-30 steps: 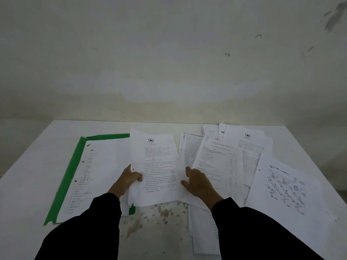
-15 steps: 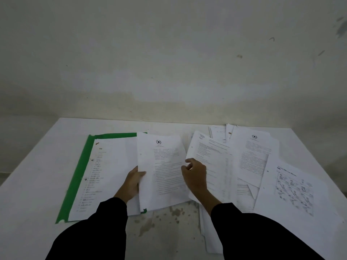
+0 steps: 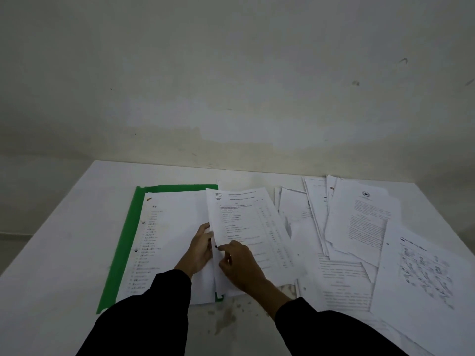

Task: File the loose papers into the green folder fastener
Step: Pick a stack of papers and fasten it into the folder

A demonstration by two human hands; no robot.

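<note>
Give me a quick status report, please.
Left grip and right grip hold sheet by left edge over open folder. Not yet fastened. Pile lies right.

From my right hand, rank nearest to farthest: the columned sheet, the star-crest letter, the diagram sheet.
1. Columned sheet: held by the right hand, centre.
2. Star-crest letter: back right.
3. Diagram sheet: far right.

Bare table [image 3: 59,253] left of green folder [image 3: 122,253], loose papers [image 3: 359,235] crowding right side, front gap seemingly clear
</note>
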